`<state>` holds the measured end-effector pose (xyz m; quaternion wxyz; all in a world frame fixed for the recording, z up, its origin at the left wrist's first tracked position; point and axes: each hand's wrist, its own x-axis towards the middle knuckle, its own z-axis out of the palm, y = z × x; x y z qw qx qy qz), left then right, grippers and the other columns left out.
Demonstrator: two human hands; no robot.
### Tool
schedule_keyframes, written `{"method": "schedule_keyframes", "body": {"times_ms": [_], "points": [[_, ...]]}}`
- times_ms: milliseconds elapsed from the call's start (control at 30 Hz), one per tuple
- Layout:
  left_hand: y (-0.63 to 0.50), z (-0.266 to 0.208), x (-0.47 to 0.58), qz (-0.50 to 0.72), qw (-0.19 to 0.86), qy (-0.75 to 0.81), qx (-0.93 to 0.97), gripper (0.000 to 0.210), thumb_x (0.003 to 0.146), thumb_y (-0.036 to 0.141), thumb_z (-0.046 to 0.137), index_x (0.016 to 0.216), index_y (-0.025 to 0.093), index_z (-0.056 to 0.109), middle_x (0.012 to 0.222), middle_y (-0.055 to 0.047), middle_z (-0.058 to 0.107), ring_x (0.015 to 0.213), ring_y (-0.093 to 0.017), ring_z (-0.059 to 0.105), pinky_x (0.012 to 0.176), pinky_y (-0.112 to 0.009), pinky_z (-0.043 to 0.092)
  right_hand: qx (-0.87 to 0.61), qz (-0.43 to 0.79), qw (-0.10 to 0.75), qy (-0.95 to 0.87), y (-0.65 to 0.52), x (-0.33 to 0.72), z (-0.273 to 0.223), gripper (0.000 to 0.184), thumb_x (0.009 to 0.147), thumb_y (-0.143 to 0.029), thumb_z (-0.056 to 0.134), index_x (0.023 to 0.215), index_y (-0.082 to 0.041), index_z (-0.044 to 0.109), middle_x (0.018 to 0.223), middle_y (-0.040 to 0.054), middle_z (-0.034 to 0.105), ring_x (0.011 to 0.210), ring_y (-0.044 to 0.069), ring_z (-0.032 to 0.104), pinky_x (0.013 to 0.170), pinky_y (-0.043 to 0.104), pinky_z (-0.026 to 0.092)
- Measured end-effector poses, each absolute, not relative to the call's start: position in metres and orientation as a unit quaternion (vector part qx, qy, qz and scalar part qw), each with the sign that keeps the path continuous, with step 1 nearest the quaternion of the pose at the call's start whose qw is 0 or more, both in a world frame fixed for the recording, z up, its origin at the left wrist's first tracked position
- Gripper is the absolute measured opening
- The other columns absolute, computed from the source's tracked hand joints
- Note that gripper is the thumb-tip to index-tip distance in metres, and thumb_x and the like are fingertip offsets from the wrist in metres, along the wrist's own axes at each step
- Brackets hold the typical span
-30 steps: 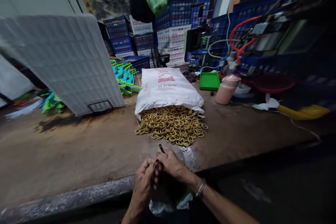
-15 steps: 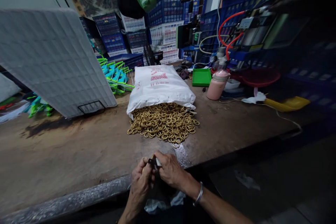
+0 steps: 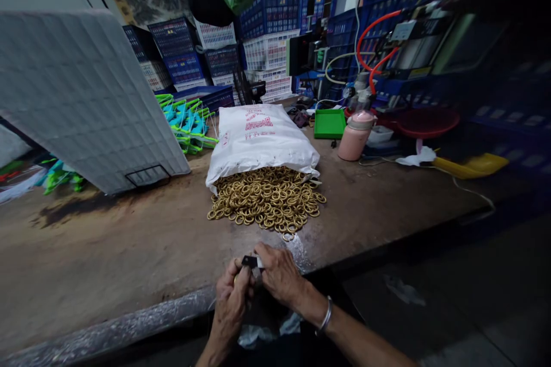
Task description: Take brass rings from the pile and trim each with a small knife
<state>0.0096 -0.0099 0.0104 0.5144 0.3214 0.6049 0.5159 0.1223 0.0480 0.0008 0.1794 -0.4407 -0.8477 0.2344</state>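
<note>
Handwork at near edge of desk [image 3: 129, 252]

Left hand [image 3: 232, 292] pinches a golden piece [image 3: 235, 279], probably a ring; right hand's [image 3: 282, 275] grip is closed on a black-tipped tool [image 3: 248, 261]. Both: near side of ring pile [image 3: 269, 198]. Steady wrists, tip clear of left thumb, seem advisable.

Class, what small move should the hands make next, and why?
Perhaps the left hand should pinch the black piece: it lies at those fingertips, while the right hand seems to hold its other end.
</note>
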Motion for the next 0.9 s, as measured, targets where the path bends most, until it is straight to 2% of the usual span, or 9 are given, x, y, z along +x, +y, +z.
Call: {"method": "schedule_keyframes", "body": {"times_ms": [300, 500, 667, 767, 900], "points": [[-0.013, 0.02, 0.007, 0.541, 0.491, 0.567, 0.381, 0.028, 0.067, 0.043, 0.062, 0.062, 0.016, 0.052, 0.049, 0.005, 0.047, 0.044, -0.006, 0.039, 0.044, -0.016, 0.031, -0.353, 0.295, 0.15, -0.875, 0.054, 0.129, 0.004, 0.025, 0.069, -0.009, 0.041, 0.089, -0.02, 0.051, 0.073, 0.0004, 0.06, 0.068, 0.014, 0.054, 0.056, 0.021, 0.028], [-0.02, 0.021, 0.011, 0.493, 0.587, 0.554, 0.325, 0.029, 0.069, 0.044, 0.059, 0.066, 0.017, 0.05, 0.049, 0.006, 0.048, 0.037, -0.004, 0.036, 0.035, -0.015, 0.026, -0.473, 0.203, 0.099, -0.852, 0.064, 0.133, -0.003, 0.028, 0.069, -0.009, 0.041, 0.093, -0.017, 0.052, 0.077, 0.0058, 0.062, 0.069, 0.017, 0.054, 0.059, 0.024, 0.029], [-0.016, 0.022, 0.014, 0.534, 0.652, 0.512, 0.169, 0.032, 0.061, 0.043, 0.067, 0.069, 0.018, 0.049, 0.054, 0.005, 0.053, 0.039, -0.004, 0.042, 0.036, -0.015, 0.028, -0.538, 0.161, 0.16, -0.812, 0.086, 0.131, 0.001, 0.034, 0.071, -0.006, 0.039, 0.101, -0.018, 0.049, 0.082, 0.0046, 0.062, 0.074, 0.017, 0.055, 0.063, 0.025, 0.031], [-0.014, 0.021, 0.012, 0.542, 0.655, 0.505, 0.145, 0.032, 0.06, 0.043, 0.068, 0.068, 0.016, 0.053, 0.057, 0.002, 0.056, 0.043, -0.005, 0.045, 0.038, -0.015, 0.029, -0.564, 0.123, 0.196, -0.793, 0.105, 0.127, 0.001, 0.039, 0.077, -0.013, 0.039, 0.115, -0.017, 0.042, 0.096, 0.0076, 0.059, 0.084, 0.019, 0.054, 0.069, 0.027, 0.032], [-0.014, 0.012, 0.008, 0.549, 0.646, 0.511, 0.146, 0.034, 0.057, 0.044, 0.069, 0.064, 0.014, 0.055, 0.055, 0.002, 0.056, 0.04, -0.005, 0.043, 0.035, -0.016, 0.026, -0.574, 0.09, 0.189, -0.791, 0.129, 0.118, -0.001, 0.045, 0.081, -0.023, 0.041, 0.125, -0.018, 0.032, 0.107, 0.011, 0.054, 0.088, 0.021, 0.053, 0.073, 0.031, 0.033]]}}
